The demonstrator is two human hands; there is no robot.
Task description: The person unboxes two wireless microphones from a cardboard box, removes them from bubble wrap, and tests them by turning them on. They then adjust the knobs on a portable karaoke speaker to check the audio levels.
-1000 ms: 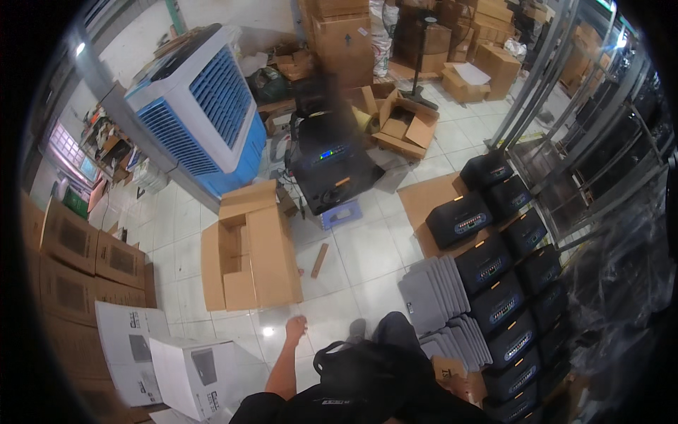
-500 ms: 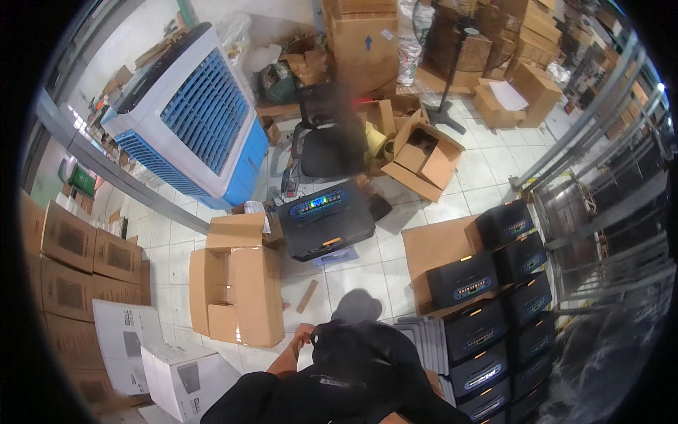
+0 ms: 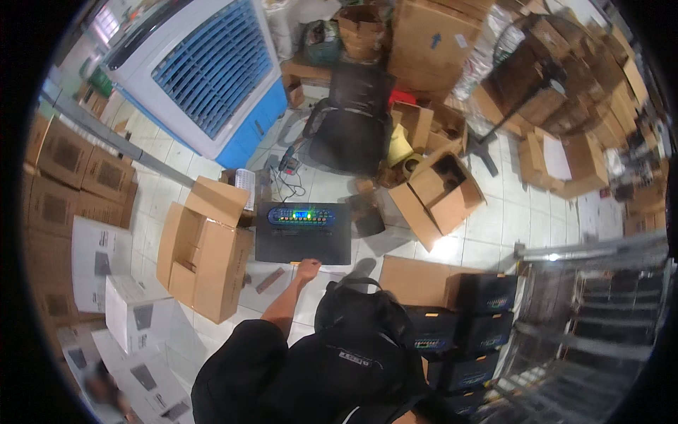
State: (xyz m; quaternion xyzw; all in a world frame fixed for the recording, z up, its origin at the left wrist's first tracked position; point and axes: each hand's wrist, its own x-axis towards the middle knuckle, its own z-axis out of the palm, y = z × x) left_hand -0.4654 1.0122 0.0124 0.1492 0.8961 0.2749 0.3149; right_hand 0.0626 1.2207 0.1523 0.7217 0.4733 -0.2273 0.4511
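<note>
A black box-shaped speaker stands ahead of me, the control panel on its top lit blue and green. My left hand is at its near edge, beside a small orange tab, with the fingers closed there. They are small in the picture, and part of the grip is hidden. Black clothing fills the lower middle and covers much of my right side. Only a bit of skin shows at the bottom edge there, and my right hand is out of sight.
An open carton stands left of the speaker, near stacked white boxes. More black speakers are stacked on the right by a metal rack. Beyond are an office chair, an air cooler, another open carton and a drill.
My left hand has moved forward from beside my body to the near edge of the speaker. The view has shifted and turned, so the speaker now appears squarer to me.
</note>
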